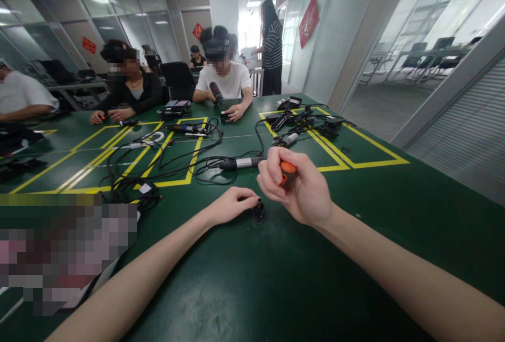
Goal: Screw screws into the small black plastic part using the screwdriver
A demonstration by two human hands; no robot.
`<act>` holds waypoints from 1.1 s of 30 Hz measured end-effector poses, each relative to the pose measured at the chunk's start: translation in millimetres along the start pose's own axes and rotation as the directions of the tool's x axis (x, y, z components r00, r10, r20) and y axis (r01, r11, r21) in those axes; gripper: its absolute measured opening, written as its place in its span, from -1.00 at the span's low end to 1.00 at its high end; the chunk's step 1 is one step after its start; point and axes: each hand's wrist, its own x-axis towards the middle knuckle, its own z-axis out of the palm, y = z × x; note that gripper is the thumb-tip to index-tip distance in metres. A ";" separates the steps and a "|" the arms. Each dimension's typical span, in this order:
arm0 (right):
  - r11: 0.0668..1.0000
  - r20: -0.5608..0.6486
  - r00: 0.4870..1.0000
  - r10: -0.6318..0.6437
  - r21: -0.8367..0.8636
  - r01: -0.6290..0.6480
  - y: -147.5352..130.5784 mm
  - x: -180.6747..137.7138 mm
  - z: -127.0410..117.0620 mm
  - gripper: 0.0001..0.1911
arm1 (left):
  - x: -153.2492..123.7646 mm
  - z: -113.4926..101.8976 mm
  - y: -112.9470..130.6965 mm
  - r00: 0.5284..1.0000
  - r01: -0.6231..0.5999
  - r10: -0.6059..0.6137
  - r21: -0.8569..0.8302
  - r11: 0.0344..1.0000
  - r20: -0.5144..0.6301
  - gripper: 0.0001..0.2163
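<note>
My right hand [295,184] is closed around a screwdriver with an orange handle [289,167], whose end shows between thumb and fingers. Most of the tool is hidden by the hand; its thin shaft seems to point down toward a small black part. That small black cylindrical part [258,212] stands upright on the green table just left of the right hand. My left hand [232,205] grips this part from its left side, thumb against its top. The fingers behind it are partly hidden.
Beyond my hands lies a black and silver electric screwdriver [240,163] with cables [161,158]. More black gear [303,121] sits inside yellow tape on the green table [355,268]. A blurred-out object [67,252] lies at left. Across the table, a person [224,79] holds a power tool [216,93].
</note>
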 end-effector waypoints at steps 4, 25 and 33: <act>0.999 0.012 1.000 -0.002 0.046 0.002 0.4 -1.3 -1.5 -0.70 | -0.7 0.0 2.1 1.000 -0.003 0.003 0.004 1.000 -0.008 -0.69; 1.000 0.016 0.999 0.031 -0.005 -0.031 -3.6 1.2 -1.1 -0.75 | -0.6 -0.6 4.3 1.000 0.006 -0.007 0.019 1.000 0.007 -0.69; 0.998 0.072 0.995 0.062 0.020 -0.064 -3.7 -1.0 -1.5 -0.75 | -3.3 1.3 0.7 1.000 0.018 -0.018 -0.028 0.999 -0.012 -0.68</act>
